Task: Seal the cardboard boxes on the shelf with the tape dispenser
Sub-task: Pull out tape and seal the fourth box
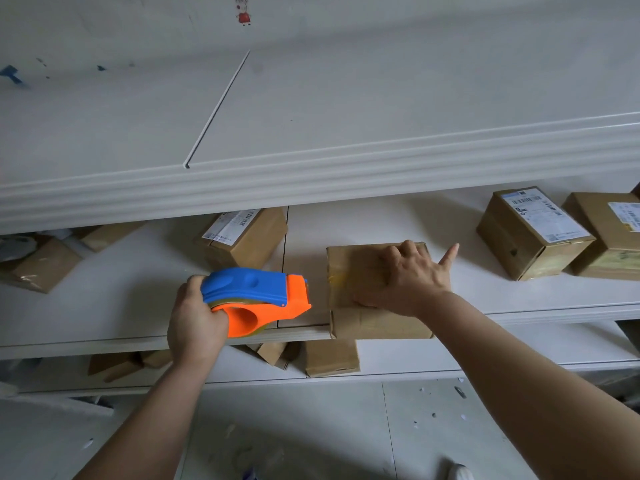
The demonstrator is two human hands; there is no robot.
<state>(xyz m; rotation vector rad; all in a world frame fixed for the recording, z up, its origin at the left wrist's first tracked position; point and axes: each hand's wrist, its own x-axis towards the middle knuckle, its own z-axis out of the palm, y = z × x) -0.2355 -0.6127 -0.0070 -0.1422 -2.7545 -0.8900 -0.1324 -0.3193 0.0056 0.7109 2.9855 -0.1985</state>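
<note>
A blue and orange tape dispenser with a roll of clear tape hovers at the front edge of the middle shelf. My left hand grips it from the left. Just right of it, a flat cardboard box sits at the shelf's front edge, slightly overhanging. My right hand lies flat on the box top, fingers spread, pressing it down. The dispenser's orange nose is close to the box's left side, with a small gap between them.
Other cardboard boxes stand on the same shelf: one with a label behind the dispenser, two labelled ones at right, more at left. The upper shelf overhangs. Boxes lie on the lower shelf.
</note>
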